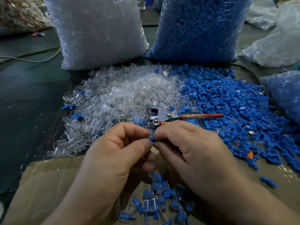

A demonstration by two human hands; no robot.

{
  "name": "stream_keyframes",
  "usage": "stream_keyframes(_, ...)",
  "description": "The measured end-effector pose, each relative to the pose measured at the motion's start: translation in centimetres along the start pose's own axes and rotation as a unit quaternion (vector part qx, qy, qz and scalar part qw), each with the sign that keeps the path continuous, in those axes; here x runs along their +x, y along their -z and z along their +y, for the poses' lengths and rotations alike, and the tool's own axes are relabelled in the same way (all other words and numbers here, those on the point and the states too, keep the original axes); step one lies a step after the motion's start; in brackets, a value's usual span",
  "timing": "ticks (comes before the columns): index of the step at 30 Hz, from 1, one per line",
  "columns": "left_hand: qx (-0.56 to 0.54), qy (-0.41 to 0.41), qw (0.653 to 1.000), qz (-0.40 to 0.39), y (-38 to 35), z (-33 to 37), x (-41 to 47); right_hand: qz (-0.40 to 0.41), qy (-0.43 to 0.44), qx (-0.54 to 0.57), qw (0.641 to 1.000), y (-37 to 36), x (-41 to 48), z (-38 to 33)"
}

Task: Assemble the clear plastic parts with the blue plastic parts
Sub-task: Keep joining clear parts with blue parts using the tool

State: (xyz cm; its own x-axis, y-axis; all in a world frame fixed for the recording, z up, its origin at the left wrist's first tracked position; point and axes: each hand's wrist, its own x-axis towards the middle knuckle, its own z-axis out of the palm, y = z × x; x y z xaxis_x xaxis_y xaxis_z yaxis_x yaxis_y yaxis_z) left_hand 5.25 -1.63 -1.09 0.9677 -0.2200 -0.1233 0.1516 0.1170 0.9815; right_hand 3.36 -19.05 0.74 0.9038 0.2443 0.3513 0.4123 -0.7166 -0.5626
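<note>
A heap of clear plastic parts (123,93) lies on the table's middle left, and a heap of blue plastic parts (230,101) spreads to its right. Both hands meet in front of the heaps, above a cardboard box. My left hand (116,150) and my right hand (191,148) pinch a small blue part (152,139) between their fingertips. Any clear part held between them is hidden by my fingers. Joined blue-and-clear pieces (155,203) lie in the box (48,176) below my hands.
A metal hand tool with a red handle (183,116) lies on the heaps just beyond my fingers. A big bag of clear parts (97,30) and one of blue parts (199,28) stand behind. More bags (280,39) sit at right, a cable (32,59) at left.
</note>
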Motion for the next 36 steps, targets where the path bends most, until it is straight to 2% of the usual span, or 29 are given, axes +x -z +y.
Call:
stream_keyframes(3, 0.010, 0.008, 1.000, 0.006, 0.0, 0.0, 0.1, -0.029, 0.003, -0.009, 1.000, 0.0, 0.0, -0.1)
stream_keyframes(6, 0.037, 0.008, 0.999, 0.032, 0.0, -0.1, 0.1, -0.041, -0.006, -0.116, 0.992, 0.4, 0.2, 0.1)
stream_keyframes(8, 0.034, 0.011, 0.998, 0.053, 0.0, 0.2, 0.1, -0.062, -0.061, -0.208, 0.974, 1.0, 0.5, 0.9)
stream_keyframes(11, 0.010, 0.030, 0.998, 0.049, 0.0, 0.7, 0.0, -0.135, -0.144, -0.290, 0.937, 2.2, 0.9, 2.6)
stream_keyframes(14, 0.010, 0.035, 0.999, 0.040, -0.1, 0.7, 0.0, -0.157, -0.150, -0.315, 0.924, 2.5, 1.2, 3.7)
stream_keyframes(17, -0.025, 0.056, 0.998, 0.023, 0.0, 0.9, -0.1, -0.146, -0.140, -0.322, 0.925, 2.2, 1.7, 4.0)
stream_keyframes(21, -0.042, 0.052, 0.997, 0.024, 0.3, 1.0, 0.2, -0.092, -0.132, -0.319, 0.934, 2.4, 1.8, 4.0)
stream_keyframes(27, -0.045, 0.036, 0.997, 0.041, 1.0, 1.2, 0.3, -0.005, -0.102, -0.197, 0.975, 3.7, 1.5, 2.3)
stream_keyframes(31, -0.003, -0.011, 0.999, 0.050, 1.1, 1.2, 0.4, -0.065, -0.046, -0.180, 0.980, 3.8, 0.6, 1.2)
stream_keyframes(36, 0.046, -0.062, 0.995, 0.059, 1.3, 0.9, 0.4, -0.107, -0.036, -0.197, 0.974, 3.6, 0.4, 1.5)
